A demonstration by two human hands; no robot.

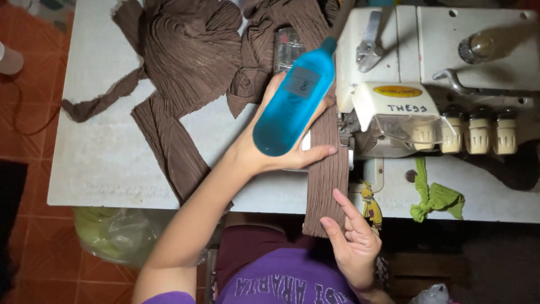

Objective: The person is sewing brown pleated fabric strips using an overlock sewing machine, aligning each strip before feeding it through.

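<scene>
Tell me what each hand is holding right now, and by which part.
The left hand holds a blue bottle by its wide lower body, thumb underneath. The right hand holds nothing; its fingertips rest on the brown fabric strip near its lower end.

Fabric strip [326, 169] lies on table [101, 157], left of sewing machine [439, 62].

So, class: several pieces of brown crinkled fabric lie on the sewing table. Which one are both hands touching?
The long straight brown strip running from the sewing machine toward the person: the left hand presses on it, the right hand touches its hanging end. The other brown pieces lie untouched, bunched up.
</scene>
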